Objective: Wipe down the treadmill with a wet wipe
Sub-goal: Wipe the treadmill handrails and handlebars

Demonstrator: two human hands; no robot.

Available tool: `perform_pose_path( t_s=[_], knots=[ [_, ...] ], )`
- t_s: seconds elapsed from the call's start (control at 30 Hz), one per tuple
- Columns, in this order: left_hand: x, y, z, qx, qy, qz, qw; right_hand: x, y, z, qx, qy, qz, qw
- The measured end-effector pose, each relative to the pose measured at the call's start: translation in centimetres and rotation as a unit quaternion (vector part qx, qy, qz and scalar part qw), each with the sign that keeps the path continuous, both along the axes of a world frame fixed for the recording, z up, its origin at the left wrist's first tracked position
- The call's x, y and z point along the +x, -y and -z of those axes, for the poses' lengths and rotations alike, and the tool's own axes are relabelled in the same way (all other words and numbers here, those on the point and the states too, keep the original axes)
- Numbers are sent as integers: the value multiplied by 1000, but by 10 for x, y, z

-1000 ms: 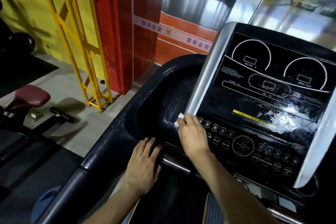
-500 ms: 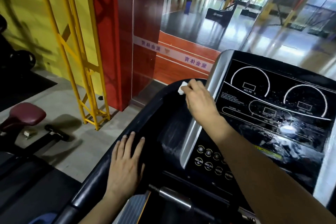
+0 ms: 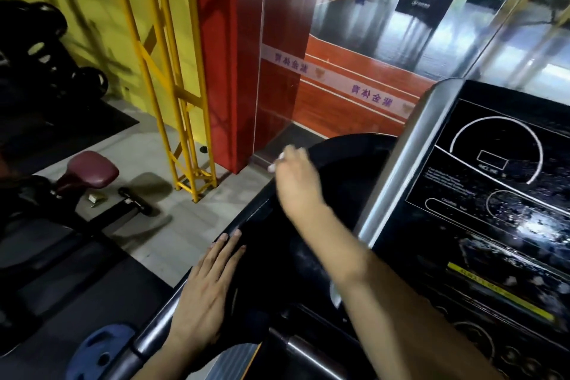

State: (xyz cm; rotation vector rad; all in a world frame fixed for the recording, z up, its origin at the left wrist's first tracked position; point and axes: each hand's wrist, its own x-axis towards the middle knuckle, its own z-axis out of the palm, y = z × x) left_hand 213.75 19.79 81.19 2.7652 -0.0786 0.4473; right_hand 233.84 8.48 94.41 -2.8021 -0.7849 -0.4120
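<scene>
The black treadmill console fills the right side, with a silver side strip and a dark curved tray rim to its left. My right hand reaches across to the far left edge of that rim and pinches a small white wet wipe, only a bit of which shows past the fingers. My left hand lies flat with straight fingers on the black left handrail.
A yellow metal frame and a red pillar stand just left of the treadmill. A maroon padded seat and a blue weight plate sit on the floor at left. Glass wall ahead.
My right hand moved with the wipe from the silver strip's top leftward along the curved rim to its outer edge. My left hand stayed on the handrail. The view swung left.
</scene>
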Motion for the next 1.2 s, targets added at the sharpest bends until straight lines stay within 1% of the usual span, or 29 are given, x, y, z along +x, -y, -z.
perform_pose_path(
  t_s=[0.03, 0.1, 0.13, 0.17, 0.2, 0.27, 0.37, 0.4, 0.47, 0.53, 0.57, 0.67, 0.77, 0.8, 0.87, 0.93, 1.0, 1.13, 1.2],
  knots=[
    [-1, -2, -1, -12, 1, 3, 1000, -14, -10, 11, -7, -11, -34, 999],
    [-1, -1, 0, -14, 6, 4, 1000, -22, -15, 22, -5, -3, -76, 997],
    [0, -1, 1, -10, 7, 2, 1000, -18, -12, 22, -4, 18, -86, 996],
    [0, -1, 2, -5, 7, -2, 1000, -13, -5, 15, -8, 43, -75, 996],
    [0, 0, 3, -2, 9, -8, 1000, -6, 6, 4, -11, 61, -46, 997],
    [-1, 0, 4, -3, 10, -17, 1000, 18, 34, -19, -6, 89, 47, 995],
    [-1, 2, 4, 6, 9, -22, 1000, 58, 73, -50, -22, 107, 181, 977],
    [-1, 2, 4, 12, 8, -24, 1000, 65, 79, -55, -2, 104, 212, 972],
    [-1, 3, 3, 24, 5, -31, 999, 63, 76, -52, 46, 85, 243, 965],
    [-2, 3, 3, 32, 1, -34, 999, 41, 59, -32, 91, 67, 221, 969],
    [-2, 4, 2, 35, 1, -34, 999, 26, 46, -16, 97, 56, 185, 976],
    [0, 4, 1, 39, -1, -26, 999, -31, 4, 31, 85, 39, 60, 994],
    [-1, 2, 1, 36, -8, -25, 999, -53, -3, 47, 46, 55, -5, 997],
    [-2, 2, 0, 34, -10, -26, 999, -47, 5, 44, 39, 66, -2, 997],
    [-2, 3, 0, 33, 0, -28, 999, -24, 25, 33, 52, 83, 49, 994],
    [-1, 3, 0, 32, 5, -28, 999, 0, 40, 19, 89, 76, 97, 988],
    [0, 4, 1, 34, 5, -28, 999, 8, 41, 14, 139, 74, 101, 982],
    [-2, 4, 3, 40, 12, -27, 999, -32, 20, 37, 170, 42, 64, 982],
    [-1, 4, 3, 37, 15, -22, 999, -51, 27, 50, 206, 16, 89, 974]
  ],
)
